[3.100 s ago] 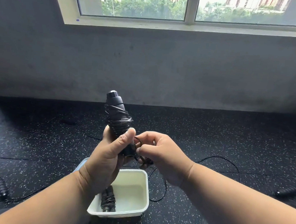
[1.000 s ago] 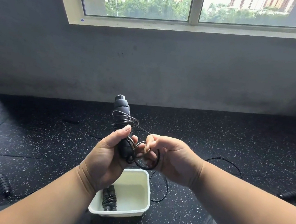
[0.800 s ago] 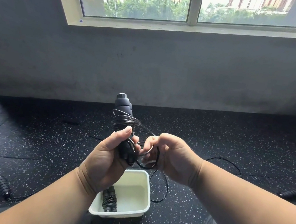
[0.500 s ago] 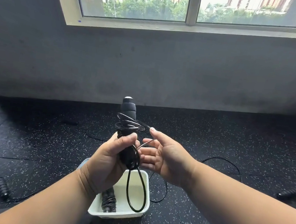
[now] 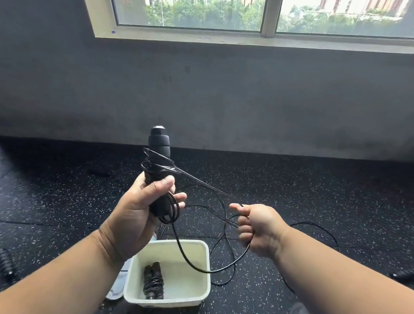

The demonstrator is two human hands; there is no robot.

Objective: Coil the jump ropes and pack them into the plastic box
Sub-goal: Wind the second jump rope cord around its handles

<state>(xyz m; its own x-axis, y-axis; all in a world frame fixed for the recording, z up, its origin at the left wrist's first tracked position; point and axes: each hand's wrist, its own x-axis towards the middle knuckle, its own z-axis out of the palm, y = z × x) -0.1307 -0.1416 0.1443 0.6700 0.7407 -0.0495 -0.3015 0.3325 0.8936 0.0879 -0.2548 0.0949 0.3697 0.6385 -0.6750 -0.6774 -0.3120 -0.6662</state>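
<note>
The thin black rope [image 5: 182,253] looks light, bendy and springy, so it could pop loose. Hold it close to the handle [image 5: 159,150]. The left hand [image 5: 138,211] grips the handle. The right hand [image 5: 257,226] is curled round the rope, above the white box [image 5: 201,274].

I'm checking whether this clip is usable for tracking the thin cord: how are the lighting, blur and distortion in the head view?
Head view: the window is blown out while the floor is dim, so the black cord barely stands out there; the cord stretched to the right hand is motion-smeared; the wide lens bows the window frame; the left hand and plastic box are sharp.
</note>
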